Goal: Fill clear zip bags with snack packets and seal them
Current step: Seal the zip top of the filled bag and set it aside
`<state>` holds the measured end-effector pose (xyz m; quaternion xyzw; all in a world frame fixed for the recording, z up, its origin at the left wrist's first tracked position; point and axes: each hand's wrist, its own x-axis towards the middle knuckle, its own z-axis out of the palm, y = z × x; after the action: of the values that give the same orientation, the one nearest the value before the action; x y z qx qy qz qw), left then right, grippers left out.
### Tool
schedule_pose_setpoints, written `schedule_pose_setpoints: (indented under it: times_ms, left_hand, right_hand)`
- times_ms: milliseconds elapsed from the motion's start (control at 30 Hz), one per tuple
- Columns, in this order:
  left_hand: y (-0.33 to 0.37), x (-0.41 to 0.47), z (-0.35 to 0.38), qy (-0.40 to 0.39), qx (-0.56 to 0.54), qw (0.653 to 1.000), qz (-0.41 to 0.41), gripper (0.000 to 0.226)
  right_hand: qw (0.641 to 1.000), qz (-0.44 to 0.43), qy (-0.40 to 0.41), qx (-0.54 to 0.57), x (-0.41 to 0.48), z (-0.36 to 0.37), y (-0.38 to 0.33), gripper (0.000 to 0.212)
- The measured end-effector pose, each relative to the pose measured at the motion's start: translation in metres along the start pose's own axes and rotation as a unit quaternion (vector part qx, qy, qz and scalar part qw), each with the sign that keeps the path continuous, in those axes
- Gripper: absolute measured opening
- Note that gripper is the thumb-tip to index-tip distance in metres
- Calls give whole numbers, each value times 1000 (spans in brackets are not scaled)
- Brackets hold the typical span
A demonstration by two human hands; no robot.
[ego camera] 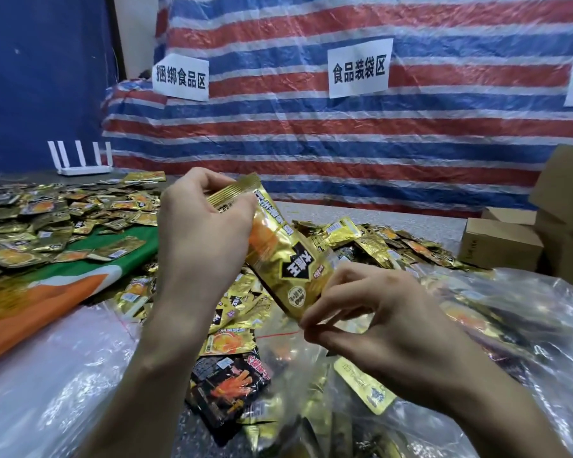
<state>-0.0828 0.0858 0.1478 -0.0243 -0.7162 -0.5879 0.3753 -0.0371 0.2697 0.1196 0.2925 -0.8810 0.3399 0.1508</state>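
Closest to me is a black packet (227,388) lying on a mess of gold ones, with crinkly clear plastic (63,375) spread over the table to the left. On the right there's a big clear sack (510,309) with more packets inside.

Just above that, the right hand (371,312) has thumb and forefinger pressed together in a pinch on the red-lined edge of the zip bag (288,345), other fingers loosely curled. The left hand (205,233) is curled round the top seam of a gold packet (285,259). The packet is held up off the pile, tilted, and its bottom end sits right at that pinch (can't tell if it's actually inside the bag mouth).

Further back on the left, an orange and green cloth (47,292) carries a heap (47,226) of loose gold packets. A second heap (377,239) is behind the hands, and cardboard boxes (500,242) are stacked at the right edge.

At the very back, a white router (83,160) stands on the table. Behind it hangs a red, white and blue striped tarp (344,143) with paper signs (359,69) stuck on.
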Motion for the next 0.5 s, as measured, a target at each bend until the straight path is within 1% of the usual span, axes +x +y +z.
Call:
schedule_pose_setpoints:
  times_ms: [133, 267, 367, 433, 500]
  left_hand:
    - [-1, -2, 2, -5, 58, 998, 26, 13]
    - [-4, -10, 14, -22, 77, 996, 31, 15]
    - [-7, -16, 23, -46, 99, 993, 36, 18]
    - [-10, -15, 25, -107, 101, 989, 8, 19]
    - [-11, -10, 20, -224, 58, 972, -48, 24]
  right_hand:
    - [999, 5, 43, 22, 3, 2, 0, 15]
    - [993, -34, 80, 76, 3, 3, 4, 21]
    - [988, -61, 97, 101, 4, 8, 5, 18]
    - [983, -79, 125, 111, 4, 11, 4, 15]
    - [977, -97, 152, 112, 5, 11, 4, 15]
